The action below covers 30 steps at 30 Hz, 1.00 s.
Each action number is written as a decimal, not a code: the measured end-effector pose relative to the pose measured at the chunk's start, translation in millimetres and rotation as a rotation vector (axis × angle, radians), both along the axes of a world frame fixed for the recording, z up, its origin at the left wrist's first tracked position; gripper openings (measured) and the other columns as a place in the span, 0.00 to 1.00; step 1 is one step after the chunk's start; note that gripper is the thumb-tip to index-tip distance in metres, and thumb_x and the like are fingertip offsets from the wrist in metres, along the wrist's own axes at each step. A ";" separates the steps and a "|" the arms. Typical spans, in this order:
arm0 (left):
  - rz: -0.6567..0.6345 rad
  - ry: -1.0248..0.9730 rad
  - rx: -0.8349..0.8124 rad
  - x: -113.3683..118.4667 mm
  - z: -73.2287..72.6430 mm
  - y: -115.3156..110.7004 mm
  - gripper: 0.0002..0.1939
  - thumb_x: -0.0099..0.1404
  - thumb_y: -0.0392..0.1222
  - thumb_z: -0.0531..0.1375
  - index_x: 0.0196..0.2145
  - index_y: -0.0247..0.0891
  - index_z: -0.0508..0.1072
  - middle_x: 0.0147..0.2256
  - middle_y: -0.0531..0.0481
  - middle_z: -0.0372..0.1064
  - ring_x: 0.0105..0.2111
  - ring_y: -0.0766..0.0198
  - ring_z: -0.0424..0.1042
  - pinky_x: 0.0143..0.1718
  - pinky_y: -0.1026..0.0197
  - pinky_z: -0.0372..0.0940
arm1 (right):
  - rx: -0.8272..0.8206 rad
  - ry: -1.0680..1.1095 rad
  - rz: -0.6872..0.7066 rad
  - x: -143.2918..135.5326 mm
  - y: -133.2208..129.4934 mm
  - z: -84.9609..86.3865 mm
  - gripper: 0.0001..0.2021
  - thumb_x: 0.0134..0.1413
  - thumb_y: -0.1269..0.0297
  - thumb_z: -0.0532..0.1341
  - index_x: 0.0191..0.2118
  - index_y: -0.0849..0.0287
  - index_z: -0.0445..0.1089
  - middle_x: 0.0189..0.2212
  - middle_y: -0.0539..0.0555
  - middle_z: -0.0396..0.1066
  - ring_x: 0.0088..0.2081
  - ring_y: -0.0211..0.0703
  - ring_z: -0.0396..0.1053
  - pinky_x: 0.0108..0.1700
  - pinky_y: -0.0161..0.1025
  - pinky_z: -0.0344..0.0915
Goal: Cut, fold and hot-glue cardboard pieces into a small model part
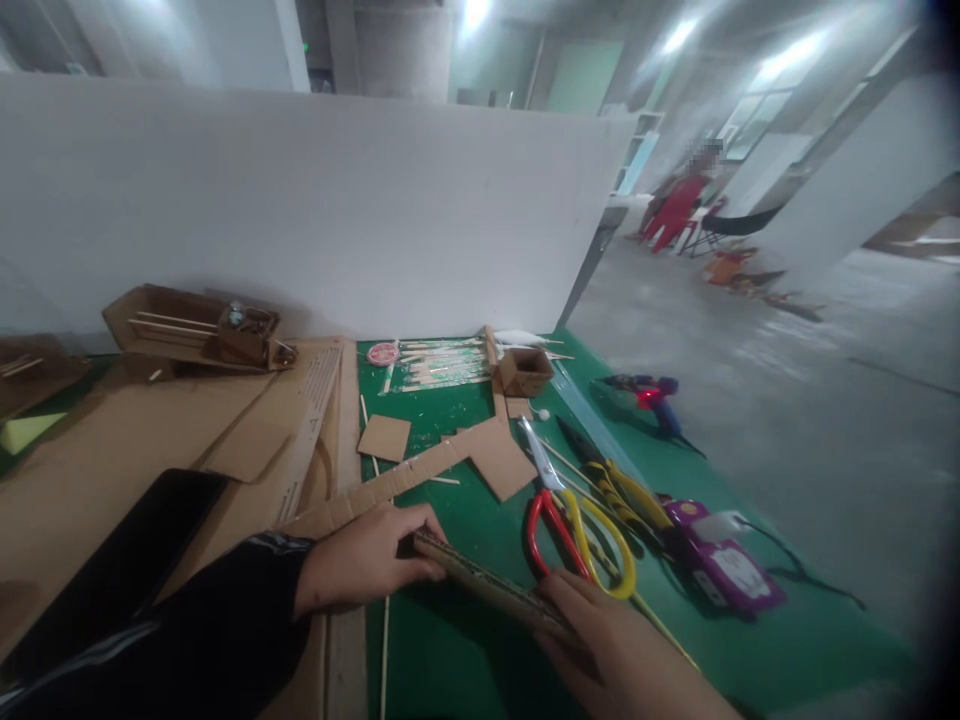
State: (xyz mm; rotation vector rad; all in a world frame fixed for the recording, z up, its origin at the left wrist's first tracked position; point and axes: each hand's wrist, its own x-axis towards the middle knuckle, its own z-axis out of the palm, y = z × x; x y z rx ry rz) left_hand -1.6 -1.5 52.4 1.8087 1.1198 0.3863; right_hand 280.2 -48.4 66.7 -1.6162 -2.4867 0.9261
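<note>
Between my two hands a piece of corrugated cardboard (487,580) is held with its edge turned up toward me. My left hand (375,558) pinches its left end, thumb and fingers closed on it. At the other end my right hand (604,640) grips the same piece; part of the fingers is hidden behind it. Just beyond the right hand lie scissors (551,490) with one red and one yellow handle. A long cardboard strip (405,478) and a flat cardboard piece (501,462) lie past my left hand, near a small cardboard square (384,438).
Yellow-handled pliers (622,490), a purple box (724,560) and a glue gun (651,395) lie on the right. A small cardboard box (525,372) and wooden sticks (442,365) are farther back. At left are a black phone-like slab (127,560) and a cardboard model (195,330). A white panel (315,210) stands behind.
</note>
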 end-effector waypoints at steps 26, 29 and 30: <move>0.036 -0.206 -0.223 -14.5 5.4 5.9 0.13 0.60 0.48 0.64 0.34 0.38 0.66 0.29 0.57 0.65 0.29 0.67 0.65 0.29 0.67 0.59 | -0.218 0.536 -0.375 25.2 3.3 -1.6 0.14 0.55 0.50 0.62 0.36 0.58 0.70 0.31 0.52 0.71 0.33 0.44 0.70 0.30 0.35 0.68; 0.054 -0.120 -0.080 -18.4 7.6 5.8 0.12 0.59 0.49 0.65 0.35 0.38 0.71 0.32 0.54 0.69 0.33 0.64 0.68 0.33 0.65 0.60 | -0.074 0.486 -0.327 26.0 3.1 1.9 0.12 0.55 0.53 0.63 0.34 0.57 0.72 0.31 0.53 0.72 0.33 0.45 0.70 0.32 0.36 0.69; 0.046 -0.073 -0.009 -19.2 7.8 6.0 0.12 0.60 0.49 0.65 0.36 0.39 0.73 0.34 0.53 0.72 0.35 0.62 0.69 0.36 0.63 0.61 | -0.002 0.471 -0.311 26.1 2.8 1.7 0.11 0.55 0.54 0.64 0.34 0.56 0.72 0.33 0.53 0.73 0.35 0.46 0.71 0.35 0.38 0.69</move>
